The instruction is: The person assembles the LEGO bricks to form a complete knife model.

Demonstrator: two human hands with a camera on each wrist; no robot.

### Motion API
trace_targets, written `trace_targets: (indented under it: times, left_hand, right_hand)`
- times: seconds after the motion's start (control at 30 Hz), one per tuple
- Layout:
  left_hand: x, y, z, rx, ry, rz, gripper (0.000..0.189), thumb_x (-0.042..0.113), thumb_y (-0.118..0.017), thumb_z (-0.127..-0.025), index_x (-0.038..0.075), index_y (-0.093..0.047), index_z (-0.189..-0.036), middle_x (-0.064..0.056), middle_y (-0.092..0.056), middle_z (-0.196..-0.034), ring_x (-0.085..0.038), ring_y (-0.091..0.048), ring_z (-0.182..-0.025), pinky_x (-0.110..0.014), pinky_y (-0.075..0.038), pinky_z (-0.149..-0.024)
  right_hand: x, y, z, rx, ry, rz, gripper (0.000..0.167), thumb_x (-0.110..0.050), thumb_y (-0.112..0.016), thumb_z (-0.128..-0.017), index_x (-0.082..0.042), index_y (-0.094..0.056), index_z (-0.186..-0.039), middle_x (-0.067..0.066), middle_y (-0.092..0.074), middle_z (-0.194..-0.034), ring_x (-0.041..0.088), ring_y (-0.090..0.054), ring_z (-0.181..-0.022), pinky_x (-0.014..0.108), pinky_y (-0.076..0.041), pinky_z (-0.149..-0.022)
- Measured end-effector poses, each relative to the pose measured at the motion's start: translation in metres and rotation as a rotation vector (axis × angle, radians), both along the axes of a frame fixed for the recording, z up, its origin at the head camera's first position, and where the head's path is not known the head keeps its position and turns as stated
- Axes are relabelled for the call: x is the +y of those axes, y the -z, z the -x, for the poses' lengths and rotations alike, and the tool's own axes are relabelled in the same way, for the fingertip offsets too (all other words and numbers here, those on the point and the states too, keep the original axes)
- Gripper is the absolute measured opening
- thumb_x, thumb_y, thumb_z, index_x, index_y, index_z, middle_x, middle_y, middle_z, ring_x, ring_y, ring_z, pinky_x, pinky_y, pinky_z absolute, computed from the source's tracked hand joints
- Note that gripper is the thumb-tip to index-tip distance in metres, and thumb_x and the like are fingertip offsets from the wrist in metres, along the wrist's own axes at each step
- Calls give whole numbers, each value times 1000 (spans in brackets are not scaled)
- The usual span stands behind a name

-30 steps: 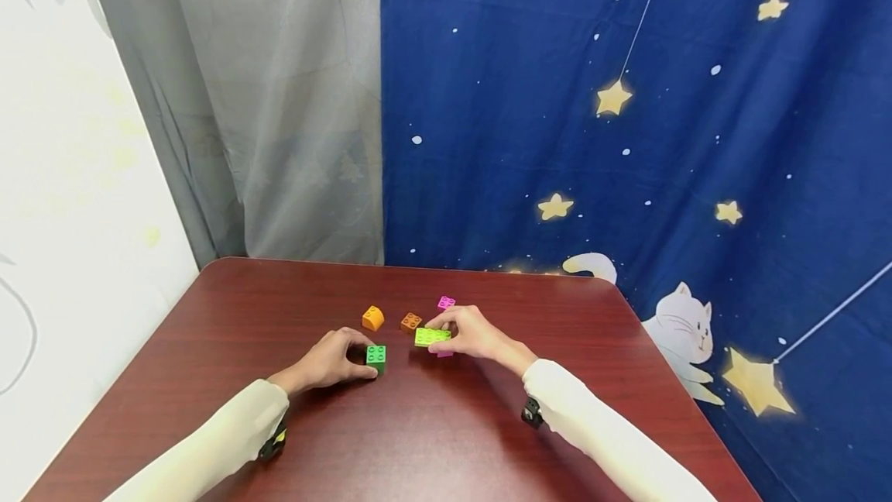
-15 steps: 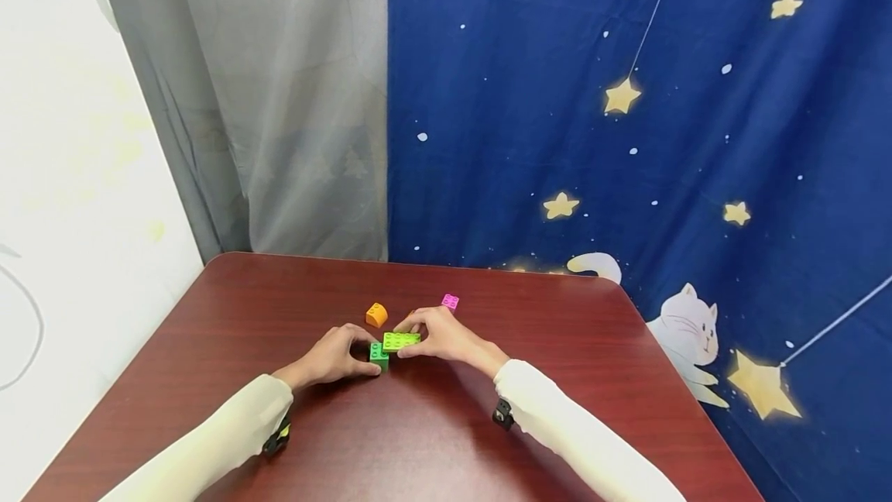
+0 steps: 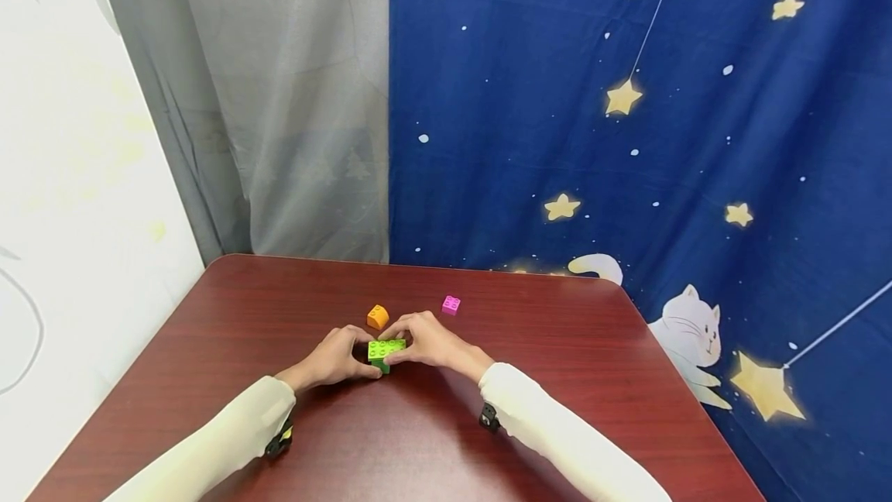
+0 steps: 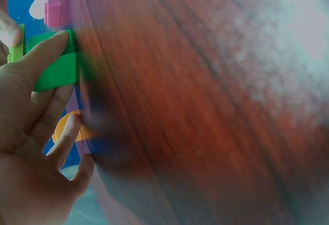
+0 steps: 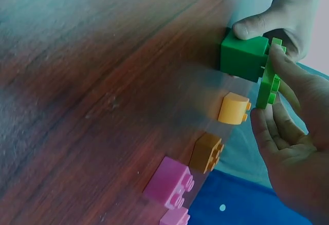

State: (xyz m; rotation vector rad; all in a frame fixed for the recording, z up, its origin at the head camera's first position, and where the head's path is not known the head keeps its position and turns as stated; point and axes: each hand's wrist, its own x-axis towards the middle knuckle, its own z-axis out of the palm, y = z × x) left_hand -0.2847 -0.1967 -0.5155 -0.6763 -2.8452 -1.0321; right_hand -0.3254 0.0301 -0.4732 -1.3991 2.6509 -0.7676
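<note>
A dark green building brick (image 5: 242, 56) stands on the table, and my left hand (image 3: 333, 359) pinches it between thumb and fingers. Lying across the top of that brick is a thinner lime green brick (image 3: 385, 347), wider than the one below, with its free end jutting to the right. My right hand (image 3: 433, 343) pinches the lime brick by its sides. In the right wrist view the two bricks meet at the studs; whether they are fully pressed together I cannot tell.
Behind the hands lie a curved orange brick (image 3: 378, 317) and a pink brick (image 3: 451, 305). The right wrist view shows a brown brick (image 5: 206, 152) and another pink brick (image 5: 169, 183), both hidden by the right hand from the head camera. Curtains hang beyond the table (image 3: 557, 316).
My right hand has carried the lime brick leftward, from beside the dark green brick to on top of it. The left hand has stayed almost in place, holding the green brick.
</note>
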Motion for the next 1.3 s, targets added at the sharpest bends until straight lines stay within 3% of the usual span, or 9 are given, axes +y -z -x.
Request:
trace_targets:
  times: [0.27, 0.6, 0.8, 1.03, 1.3]
  left_hand:
    - [4, -3, 1, -18, -21, 3, 30, 34, -98, -69, 24, -77, -89, 16, -70, -88, -17, -62, -98, -43, -50, -88]
    - [2, -6, 4, -32, -24, 7, 39, 36, -98, -70, 22, -81, -101, 15, -74, -95, -17, -61, -100, -39, -50, -86]
    - [2, -9, 5, -5, -12, 10, 42, 37, -98, -68, 20, -81, -102, 14, -73, -95, -18, -61, -100, -41, -50, -86]
    - [2, -10, 4, -16, -29, 11, 42, 35, -98, -69, 20, -81, -104, 14, -73, -96, -18, -60, -102, -43, -49, -88]
    - [1, 0, -2, -32, -14, -15, 35, 33, -97, -71, 24, -79, -99, 17, -72, -91, -9, -63, -86, -29, -53, -75]
  right_hand:
    - [-5, -2, -2, 22, 1, -10, 35, -30, -89, -85, -17, -80, -117, -5, -77, -107, 2, -63, -85, 12, -47, -73]
    - [-9, -9, -5, 46, 15, -21, 35, -30, -89, -84, -17, -81, -115, -4, -76, -106, 1, -59, -84, 11, -47, -73]
    - [-11, -11, -5, 67, 14, -27, 35, -31, -90, -84, -17, -81, -115, -4, -75, -105, 1, -60, -85, 10, -47, -75]
    - [-11, -6, 0, 84, 4, -20, 35, -34, -90, -83, -19, -81, -114, -8, -75, -104, -1, -62, -85, 12, -50, -77]
    - [-9, 7, -3, 77, 14, -22, 37, -37, -89, -83, -21, -81, -115, -11, -74, -104, -3, -61, -84, 10, -47, -75]
